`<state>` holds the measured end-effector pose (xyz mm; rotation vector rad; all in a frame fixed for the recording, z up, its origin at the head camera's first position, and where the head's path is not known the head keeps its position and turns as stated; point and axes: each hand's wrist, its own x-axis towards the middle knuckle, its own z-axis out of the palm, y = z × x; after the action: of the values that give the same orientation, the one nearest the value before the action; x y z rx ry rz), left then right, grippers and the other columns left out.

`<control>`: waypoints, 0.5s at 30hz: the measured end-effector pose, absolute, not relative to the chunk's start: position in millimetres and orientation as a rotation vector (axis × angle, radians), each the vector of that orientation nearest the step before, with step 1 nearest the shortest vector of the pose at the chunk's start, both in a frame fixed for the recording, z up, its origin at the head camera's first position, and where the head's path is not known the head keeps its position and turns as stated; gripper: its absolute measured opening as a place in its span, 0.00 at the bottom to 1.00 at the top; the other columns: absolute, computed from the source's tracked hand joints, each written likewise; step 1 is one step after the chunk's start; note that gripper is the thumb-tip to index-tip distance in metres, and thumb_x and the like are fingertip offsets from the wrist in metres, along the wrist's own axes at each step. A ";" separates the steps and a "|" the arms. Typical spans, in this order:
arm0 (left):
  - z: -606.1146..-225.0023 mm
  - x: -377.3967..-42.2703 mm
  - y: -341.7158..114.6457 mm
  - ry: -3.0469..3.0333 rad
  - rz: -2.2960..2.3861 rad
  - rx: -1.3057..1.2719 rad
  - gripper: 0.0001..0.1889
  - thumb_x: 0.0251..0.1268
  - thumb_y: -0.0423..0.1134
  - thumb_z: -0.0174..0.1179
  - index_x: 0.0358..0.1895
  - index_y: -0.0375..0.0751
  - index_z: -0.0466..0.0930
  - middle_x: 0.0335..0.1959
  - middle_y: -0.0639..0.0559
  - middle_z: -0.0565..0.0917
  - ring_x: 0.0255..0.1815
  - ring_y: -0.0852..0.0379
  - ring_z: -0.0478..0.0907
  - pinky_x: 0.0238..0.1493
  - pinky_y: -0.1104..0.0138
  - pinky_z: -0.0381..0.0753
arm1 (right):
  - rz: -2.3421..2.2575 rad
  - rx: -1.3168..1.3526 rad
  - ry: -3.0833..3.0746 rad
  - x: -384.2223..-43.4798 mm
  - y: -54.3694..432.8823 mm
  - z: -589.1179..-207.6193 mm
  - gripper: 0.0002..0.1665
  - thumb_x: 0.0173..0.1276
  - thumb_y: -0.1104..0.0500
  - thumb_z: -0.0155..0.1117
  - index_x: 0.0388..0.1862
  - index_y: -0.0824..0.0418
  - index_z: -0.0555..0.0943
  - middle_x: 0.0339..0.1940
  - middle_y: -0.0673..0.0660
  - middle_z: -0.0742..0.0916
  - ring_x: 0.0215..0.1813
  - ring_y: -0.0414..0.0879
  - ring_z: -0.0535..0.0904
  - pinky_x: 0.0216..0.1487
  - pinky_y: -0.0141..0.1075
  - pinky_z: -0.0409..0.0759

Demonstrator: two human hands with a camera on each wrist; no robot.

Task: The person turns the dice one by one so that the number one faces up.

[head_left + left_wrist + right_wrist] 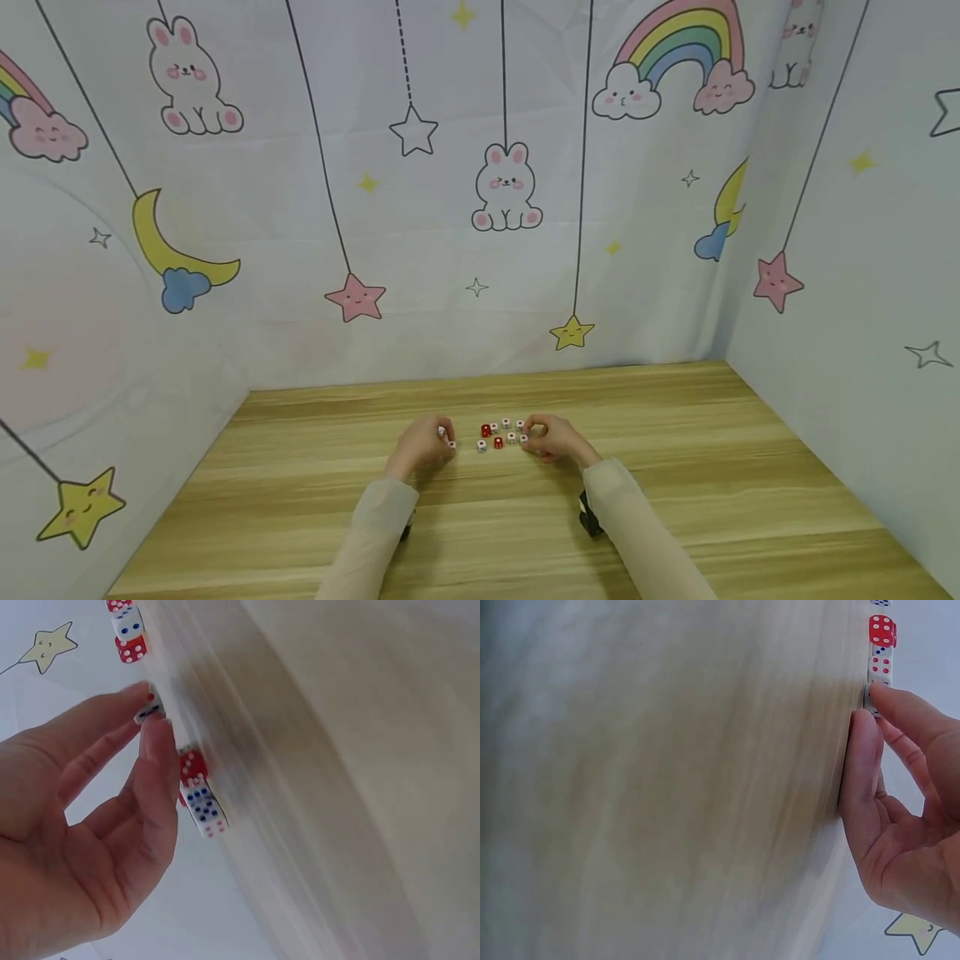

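Left hand (422,444) and right hand (558,439) pinch dice, lower middle of the frame

Fingertips almost together, each holds a small equal-sided cube: the left white die (154,705) shows a red pip above blue in the left wrist view; the right white die (524,438) sits just beside others. Red dice (498,443) and more white dice (482,446) crowd between. Wood-grain desk (750,500) stretches wide either side, its far edge meeting a patterned backdrop (450,350).

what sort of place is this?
Probably a makeshift tabletop filming booth: a wood-grain table with cartoon-printed fabric along its back and both sides, and dice on it.
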<state>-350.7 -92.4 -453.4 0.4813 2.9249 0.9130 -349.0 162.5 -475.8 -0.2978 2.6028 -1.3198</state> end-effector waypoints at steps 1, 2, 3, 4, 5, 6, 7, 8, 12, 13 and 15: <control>-453.4 -351.4 -89.8 2.946 0.903 0.488 0.05 0.41 0.29 0.63 0.24 0.41 0.77 0.19 0.52 0.75 0.16 0.60 0.65 0.18 0.70 0.63 | -1.317 -0.296 2.608 -349.4 162.5 -476.3 0.09 0.57 0.62 0.63 0.36 0.60 0.75 0.11 0.50 0.72 0.14 0.38 0.66 0.16 0.27 0.69; -453.1 -352.1 -86.9 2.961 0.900 0.488 0.05 0.42 0.29 0.63 0.24 0.41 0.77 0.19 0.53 0.75 0.16 0.60 0.65 0.18 0.69 0.63 | -1.316 -0.294 2.611 -349.3 162.5 -476.4 0.09 0.57 0.62 0.63 0.36 0.60 0.75 0.11 0.50 0.72 0.14 0.38 0.66 0.16 0.27 0.70; -453.1 -352.7 -84.0 2.972 0.884 0.479 0.04 0.43 0.30 0.63 0.25 0.41 0.77 0.17 0.52 0.74 0.17 0.59 0.65 0.18 0.69 0.63 | -1.316 -0.292 2.612 -349.4 162.5 -476.4 0.09 0.56 0.62 0.63 0.36 0.60 0.75 0.11 0.50 0.72 0.14 0.38 0.66 0.16 0.27 0.70; -452.9 -353.5 -80.8 2.984 0.877 0.475 0.04 0.44 0.30 0.62 0.25 0.41 0.77 0.18 0.52 0.74 0.17 0.59 0.65 0.18 0.69 0.63 | -1.314 -0.295 2.617 -349.5 162.4 -476.8 0.09 0.56 0.62 0.63 0.36 0.60 0.75 0.11 0.50 0.72 0.13 0.38 0.66 0.15 0.27 0.70; -452.9 -354.5 -77.4 2.996 0.872 0.474 0.04 0.45 0.30 0.62 0.25 0.41 0.78 0.19 0.52 0.75 0.17 0.58 0.66 0.19 0.68 0.64 | -1.315 -0.287 2.613 -349.7 162.3 -476.6 0.09 0.57 0.62 0.63 0.36 0.60 0.75 0.11 0.50 0.72 0.13 0.38 0.66 0.15 0.27 0.70; -453.0 -355.7 -73.9 3.015 0.856 0.474 0.04 0.44 0.30 0.62 0.26 0.41 0.78 0.20 0.51 0.76 0.19 0.58 0.67 0.20 0.68 0.64 | -1.312 -0.285 2.616 -349.9 162.4 -476.6 0.09 0.57 0.61 0.63 0.36 0.60 0.75 0.11 0.50 0.72 0.13 0.38 0.66 0.15 0.27 0.70; -452.9 -356.8 -70.5 3.026 0.849 0.469 0.05 0.44 0.30 0.62 0.26 0.41 0.78 0.22 0.50 0.77 0.20 0.57 0.67 0.22 0.67 0.65 | -1.310 -0.281 2.616 -350.3 162.4 -476.7 0.09 0.57 0.61 0.63 0.36 0.59 0.75 0.11 0.50 0.72 0.13 0.38 0.66 0.15 0.27 0.69; -452.7 -357.9 -67.2 3.037 0.844 0.462 0.05 0.44 0.30 0.62 0.27 0.40 0.78 0.24 0.49 0.78 0.21 0.56 0.68 0.22 0.66 0.66 | -1.309 -0.278 2.621 -350.5 162.5 -476.6 0.09 0.57 0.61 0.63 0.36 0.59 0.75 0.11 0.50 0.72 0.13 0.38 0.66 0.15 0.27 0.69; -454.2 -362.6 -56.6 3.053 0.850 0.452 0.06 0.43 0.28 0.61 0.28 0.40 0.78 0.32 0.45 0.81 0.26 0.54 0.70 0.25 0.65 0.67 | -1.301 -0.272 2.638 -351.1 162.3 -476.6 0.08 0.57 0.61 0.63 0.36 0.59 0.76 0.11 0.50 0.72 0.14 0.38 0.66 0.15 0.27 0.70; -454.7 -363.3 -54.8 3.048 0.861 0.446 0.06 0.43 0.28 0.61 0.28 0.39 0.78 0.32 0.44 0.81 0.27 0.54 0.70 0.25 0.65 0.67 | -1.298 -0.279 2.644 -350.9 162.2 -476.8 0.08 0.57 0.61 0.63 0.36 0.60 0.76 0.11 0.50 0.72 0.14 0.38 0.66 0.15 0.27 0.70; -456.8 -364.4 -52.2 3.036 0.874 0.440 0.06 0.43 0.27 0.61 0.28 0.39 0.78 0.33 0.44 0.81 0.26 0.54 0.69 0.24 0.66 0.66 | -1.301 -0.282 2.639 -349.8 161.6 -475.8 0.08 0.57 0.61 0.63 0.36 0.60 0.76 0.11 0.50 0.72 0.14 0.38 0.67 0.15 0.27 0.70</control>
<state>-364.4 -52.2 -456.8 0.4399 3.0358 0.8745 -349.8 161.6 -475.8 -0.2815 2.6391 -1.3005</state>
